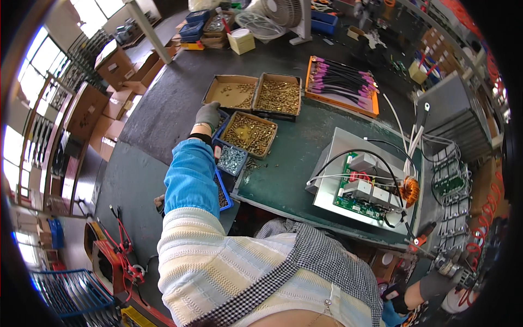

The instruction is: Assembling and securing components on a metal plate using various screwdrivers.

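My left hand [208,115], in a grey glove, reaches forward to the edge of a blue bin [222,126]. Its fingers are mostly hidden, so their grip cannot be made out. Right beside it are an open box of brass screws [249,134] and a nearly bare cardboard box [231,91]; another box of brass screws [278,97] adjoins them. Closer to me stands a blue bin of silvery hardware [231,160]. At the lower right, my gloved right hand [434,286] is closed around a metal cylindrical tool [453,269], partly blurred near the rim.
A metal-plated unit with a green circuit board [357,199], copper coil [409,192] and loose cables occupies the bench's right side. Behind it lies an orange tray of black cables [340,103]. A red coiled hose [483,218] hangs at right. A fan [283,12] stands at the back.
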`<state>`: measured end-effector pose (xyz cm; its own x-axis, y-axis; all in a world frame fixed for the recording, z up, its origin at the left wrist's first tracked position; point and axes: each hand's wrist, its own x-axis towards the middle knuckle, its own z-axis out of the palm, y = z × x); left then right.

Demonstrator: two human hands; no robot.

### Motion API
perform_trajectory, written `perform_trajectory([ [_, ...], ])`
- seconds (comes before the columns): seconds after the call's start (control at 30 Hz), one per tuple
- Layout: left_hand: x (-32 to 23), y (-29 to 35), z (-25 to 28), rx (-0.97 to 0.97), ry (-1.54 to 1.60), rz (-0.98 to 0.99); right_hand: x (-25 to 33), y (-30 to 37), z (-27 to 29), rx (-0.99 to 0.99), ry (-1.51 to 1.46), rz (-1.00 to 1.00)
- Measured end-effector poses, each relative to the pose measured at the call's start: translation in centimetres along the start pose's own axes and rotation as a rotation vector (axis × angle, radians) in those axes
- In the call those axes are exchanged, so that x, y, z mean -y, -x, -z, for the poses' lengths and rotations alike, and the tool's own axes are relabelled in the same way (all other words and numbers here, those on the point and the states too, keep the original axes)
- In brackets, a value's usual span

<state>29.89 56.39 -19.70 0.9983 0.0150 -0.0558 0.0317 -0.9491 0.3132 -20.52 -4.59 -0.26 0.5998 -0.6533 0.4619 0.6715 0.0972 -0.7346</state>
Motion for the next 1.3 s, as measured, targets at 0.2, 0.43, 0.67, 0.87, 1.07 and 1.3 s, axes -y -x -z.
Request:
perform_trajectory([
  [0.2, -2.7, -6.0, -4.2, -0.019, 0.314, -0.261, -1.7, 1.8, -8.1, -1.017, -0.207, 0.160],
  [0.43, -7.3, -12.6, -6.4, 0.395, -0.662, -0.441, -0.8, 3.0, -8.0, -0.354, -0.020, 0.364],
  [0.67, -7.7, -11.5, -5.5, 0.489, -0.559, -0.264, -3.4, 2.3, -7.9, -0.280, 0.042, 0.256],
  [0.87, -5.9, -9.3, -5.4, 0.170, 0.310, 0.037, -5.5, 0.1, -8.9, -0.300, 0.000, 0.279],
  [1.07, -4.9, -10.6, -6.6, -0.093, 0.919, 0.035, -5.8, -1.2, -10.4, -0.251, -0.037, 0.283],
  [1.3, -14.8, -2.8, 1.1, -0.197, 1.292, -0.124, -4.2, -3.3, -10.8, -0.196, -0.213, 0.463],
])
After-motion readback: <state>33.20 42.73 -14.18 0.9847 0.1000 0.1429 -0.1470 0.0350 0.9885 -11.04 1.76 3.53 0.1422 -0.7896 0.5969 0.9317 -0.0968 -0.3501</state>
